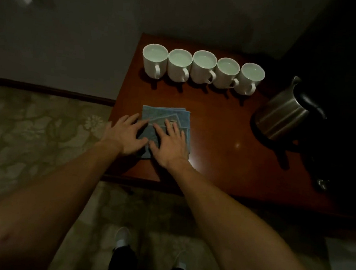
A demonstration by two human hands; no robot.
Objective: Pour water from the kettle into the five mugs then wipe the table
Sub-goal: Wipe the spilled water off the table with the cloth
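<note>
Several white mugs [202, 69] stand in a row along the back of the reddish-brown table [225, 147], each holding water, handles toward me. A steel kettle [282, 113] with a black handle stands at the right side of the table. A folded blue cloth [170, 118] lies near the table's front left corner. My left hand [127, 137] rests flat on the cloth's left part with fingers spread. My right hand [170, 142] lies flat on the cloth's right part, fingers also spread. Neither hand grips anything.
A grey wall stands behind the table. Patterned carpet [33, 130] covers the floor to the left and in front. My legs and white shoes [123, 237] show below the table's front edge. The area right of the kettle is dark.
</note>
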